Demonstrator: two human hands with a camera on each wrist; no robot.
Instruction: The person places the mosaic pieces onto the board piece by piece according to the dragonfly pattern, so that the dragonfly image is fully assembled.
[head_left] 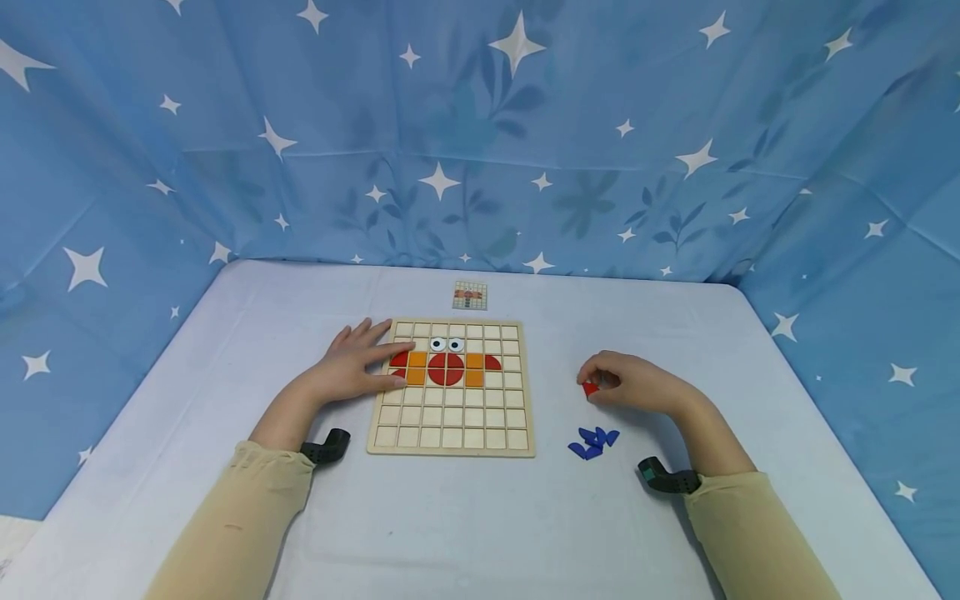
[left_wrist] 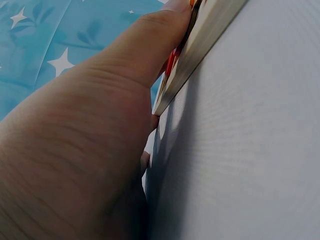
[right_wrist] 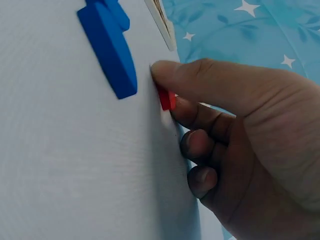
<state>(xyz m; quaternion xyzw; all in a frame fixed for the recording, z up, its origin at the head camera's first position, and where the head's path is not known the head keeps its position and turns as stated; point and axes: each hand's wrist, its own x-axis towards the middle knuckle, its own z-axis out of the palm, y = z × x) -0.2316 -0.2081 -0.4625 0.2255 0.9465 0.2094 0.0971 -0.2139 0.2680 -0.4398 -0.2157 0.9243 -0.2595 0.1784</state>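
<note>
A wooden grid board [head_left: 452, 453] lies flat on the table with red, orange and eye-patterned pieces in its squares. My left hand [head_left: 352, 364] rests at the board's left edge, fingers spread, with thumb and index finger reaching over the red quarter pieces [head_left: 398, 359] there. In the left wrist view the thumb [left_wrist: 155, 40] lies on the board's side. Right of the board, my right hand [head_left: 633, 382] pinches a small red piece [right_wrist: 166, 101] between thumb and index finger, low over the table. Several blue pieces [head_left: 592, 451] lie in a loose pile just in front of it.
A small picture card [head_left: 470, 296] with a grid pattern lies behind the board. The white-covered table [head_left: 465, 533] meets a blue star-patterned curtain [head_left: 480, 200] at the back and sides.
</note>
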